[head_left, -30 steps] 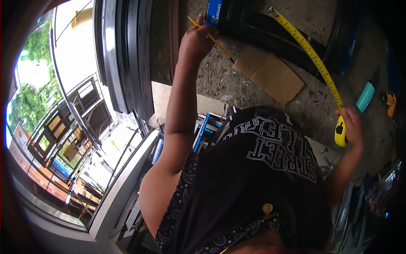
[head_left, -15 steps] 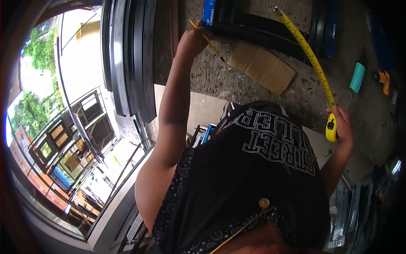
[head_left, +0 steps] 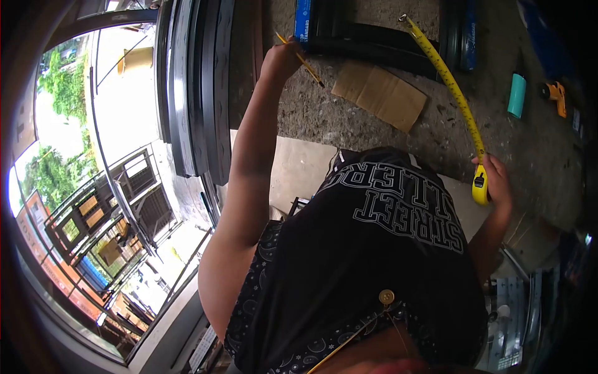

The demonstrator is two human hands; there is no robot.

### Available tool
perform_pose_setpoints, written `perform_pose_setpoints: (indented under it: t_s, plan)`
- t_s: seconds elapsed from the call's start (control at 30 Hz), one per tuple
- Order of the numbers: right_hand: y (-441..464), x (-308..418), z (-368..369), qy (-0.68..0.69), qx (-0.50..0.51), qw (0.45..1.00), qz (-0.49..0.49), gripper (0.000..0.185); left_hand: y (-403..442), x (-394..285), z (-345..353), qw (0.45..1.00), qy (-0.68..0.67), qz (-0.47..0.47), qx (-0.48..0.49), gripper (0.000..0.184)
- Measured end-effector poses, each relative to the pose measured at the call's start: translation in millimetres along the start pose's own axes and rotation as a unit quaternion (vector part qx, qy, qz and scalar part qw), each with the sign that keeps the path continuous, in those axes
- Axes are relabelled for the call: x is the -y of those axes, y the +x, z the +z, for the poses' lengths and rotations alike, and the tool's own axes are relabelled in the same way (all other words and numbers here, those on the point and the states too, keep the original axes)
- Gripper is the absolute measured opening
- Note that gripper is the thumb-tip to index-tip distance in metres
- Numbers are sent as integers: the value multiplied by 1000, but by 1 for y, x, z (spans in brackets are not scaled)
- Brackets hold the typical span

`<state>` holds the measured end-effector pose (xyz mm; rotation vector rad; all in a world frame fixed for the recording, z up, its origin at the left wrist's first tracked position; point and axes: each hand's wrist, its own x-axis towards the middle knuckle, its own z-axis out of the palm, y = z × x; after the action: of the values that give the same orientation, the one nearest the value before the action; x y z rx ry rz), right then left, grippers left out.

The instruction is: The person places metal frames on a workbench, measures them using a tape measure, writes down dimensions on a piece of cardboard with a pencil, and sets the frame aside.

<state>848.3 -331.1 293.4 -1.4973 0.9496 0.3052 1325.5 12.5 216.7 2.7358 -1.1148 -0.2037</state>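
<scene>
My left hand (head_left: 281, 60) is closed around a yellow pencil (head_left: 311, 72), beside the near left corner of a black frame (head_left: 374, 47). Whether the fingers also touch the frame I cannot tell. In my right hand (head_left: 498, 182) is a yellow tape measure (head_left: 480, 188), gripped by its case. Its blade (head_left: 450, 80) is drawn out in a curve toward the frame, and the metal end hook (head_left: 403, 18) hangs free over the frame's opening. Blue tape (head_left: 303, 23) printed "TOP STANDARD" covers part of the frame's left side.
A flat piece of cardboard (head_left: 380, 97) lies on the rough floor (head_left: 349, 118) below the frame. Farther right are a turquoise cylinder (head_left: 516, 96) and an orange and black tool (head_left: 554, 98). Long dark metal profiles (head_left: 193, 87) stand at the left, beside a bright window opening.
The view has shifted slightly, so the floor items sit a little farther left and higher. Both hands keep their hold on the pencil and the tape measure, and the blade stays extended.
</scene>
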Motion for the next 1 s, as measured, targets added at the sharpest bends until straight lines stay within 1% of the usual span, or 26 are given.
perform_pose_setpoints:
  t_s: [0.1,0.2,0.23,0.33,0.37,0.4,0.47,0.5,0.53,0.57,0.6,0.63,0.7,0.73,0.8,0.83,0.93,0.97,1.0]
  plan:
    - [0,-5,3,-7,-1,1000,-6,35,-7,-7,-6,1000,-7,-21,-15,16]
    - [-1,-5,6,3,8,1000,-2,35,-10,-12,-6,991,-108,-72,-44,19]
    - [-2,-3,8,3,6,1000,0,35,-13,-11,-2,987,-144,-55,-54,20]
    - [-2,-3,11,3,2,1000,1,35,-19,-26,1,980,-156,-82,-91,21]
    - [-1,-4,11,3,1,1000,0,35,-19,-24,10,979,-156,-64,-115,16]
    - [-2,-6,10,-19,-6,1000,-6,35,-22,-23,19,964,-227,-103,-96,16]
    - [1,-8,8,-62,-12,998,-30,36,-21,-21,25,915,-355,-180,-67,16]
    - [4,-15,7,-51,-1,998,-33,36,-18,-30,10,965,-174,-196,-28,18]
    - [9,-25,6,-36,10,998,-51,37,-18,-16,23,965,-192,-176,-32,23]
    - [15,-38,7,-27,-23,999,-41,36,-17,-11,26,972,-177,-152,-37,21]
    - [19,-36,5,-62,-3,997,-55,36,-19,-10,25,977,-168,-126,-39,18]
    - [19,-35,6,14,14,1000,3,36,-20,-11,24,981,-162,-102,-35,16]
    - [16,-13,12,-60,0,997,-47,36,-20,-6,25,988,-136,-30,-63,12]
    - [15,-2,16,-64,-3,996,-60,37,-17,-2,27,987,-122,31,-101,12]
    - [10,10,19,-75,-6,994,-74,37,-10,15,47,984,-62,85,-142,9]
    - [15,8,20,-72,-4,995,-66,37,-11,16,49,981,-31,107,-158,8]
    - [13,14,22,-95,-3,992,-80,39,-5,16,54,993,-67,-78,-66,19]
    - [20,3,18,-55,41,994,-86,38,0,38,83,968,239,-3,-70,21]
    - [31,-9,15,-93,46,990,-95,37,7,57,114,852,514,82,-64,23]
